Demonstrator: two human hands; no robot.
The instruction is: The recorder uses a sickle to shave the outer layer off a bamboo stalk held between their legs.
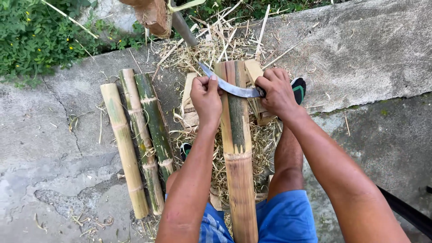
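Steel curved blade [234,88], gripped by both hands [206,96] [275,91], crosses a fibrous bamboo pole [237,148].

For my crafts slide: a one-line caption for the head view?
Both hands draw a curved blade across a bamboo pole.

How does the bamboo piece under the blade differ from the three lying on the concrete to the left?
The bamboo piece under the curved blade is gripped between both hands; the three bamboo pieces lie untouched. The worked bamboo piece is wider, with a pale scraped surface and one green strip left; the three keep more green skin. It rests propped over shavings; they lie flat. All show nodes.
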